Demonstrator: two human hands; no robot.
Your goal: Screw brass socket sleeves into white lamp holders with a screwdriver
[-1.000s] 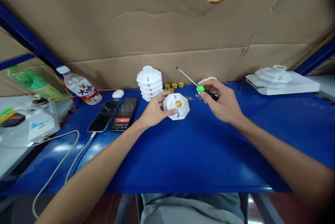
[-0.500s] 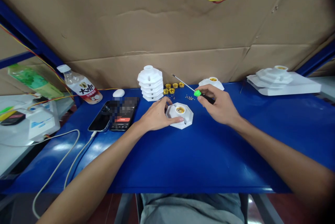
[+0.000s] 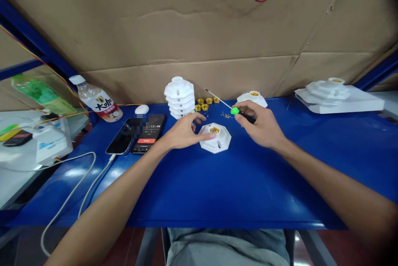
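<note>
A white octagonal lamp base (image 3: 221, 142) with a gold threaded insert lies flat on the blue table. My left hand (image 3: 186, 132) is open at its left side, fingers apart, with the thumb over the base's edge. Closed around the black and green handle of a screwdriver (image 3: 235, 111) is my right hand (image 3: 259, 123); the shaft points up and to the left. Behind the base lie several gold inserts (image 3: 209, 101) and a scatter of tiny screws (image 3: 226, 115). A stack of white bases (image 3: 179, 94) stands behind my left hand.
Another base (image 3: 251, 99) sits behind my right hand. More white bases (image 3: 328, 90) rest on a white slab at the back right. Two phones (image 3: 122, 136), a white cable (image 3: 93, 175) and a bottle (image 3: 98, 102) are on the left. Cardboard (image 3: 186, 21) stands behind the table (image 3: 217, 191).
My left hand has loosened from the base, its fingers lifting and spreading away, with the thumb now nearer the gold insert. My right hand still holds the screwdriver in nearly the same place.
</note>
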